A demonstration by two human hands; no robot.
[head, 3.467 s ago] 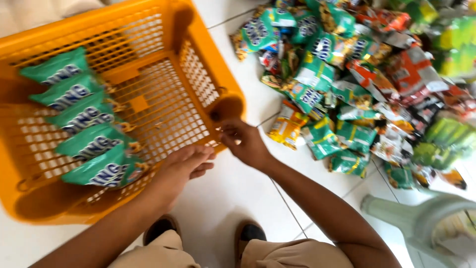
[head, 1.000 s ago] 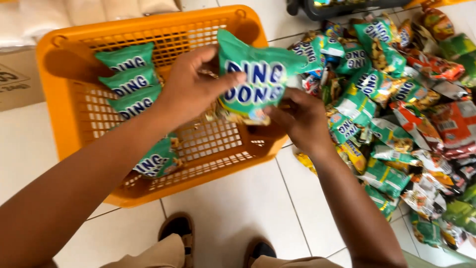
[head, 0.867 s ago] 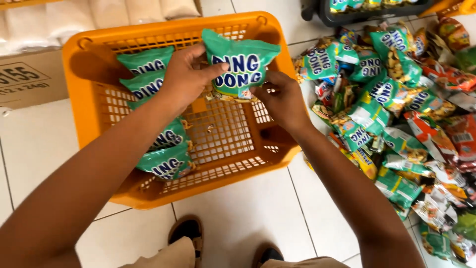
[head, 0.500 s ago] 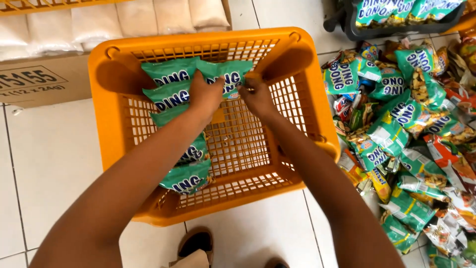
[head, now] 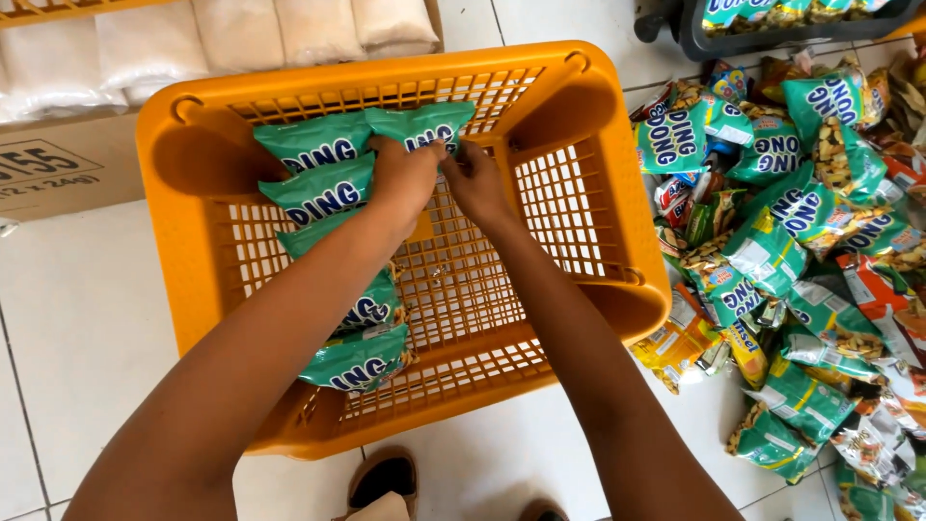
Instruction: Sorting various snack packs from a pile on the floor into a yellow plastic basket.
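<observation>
Both hands are inside the orange plastic basket (head: pixel 598 193) at centre frame, up near its far wall. Left hand (head: pixel 403 178) is curled over the lower edge of a green snack packet (head: pixel 424 123) – fingers closed on it, knuckles up. Right hand (head: pixel 475 178) sits just beside it w/ fingertips pinched on the same packet's lower right corner. That packet lies flat at the top centre of the basket, touching the top packet of a row of green packets (head: pixel 323 193) that runs down the basket's left side, overlapping one another; the forearm hides the middle of the row.

Right of the basket, on the white tile floor (head: pixel 77 289), a loose pile of snack packets (head: pixel 810 251) – green, some orange-red – fills the right side of the frame, touching the basket's right rim. Upper left: cardboard box (head: pixel 68 174) holding white bags (head: pixel 241 34). Upper right corner: a dark tray (head: pixel 694 34) w/ more packets. Bottom centre: a sandalled foot (head: pixel 386 478).
</observation>
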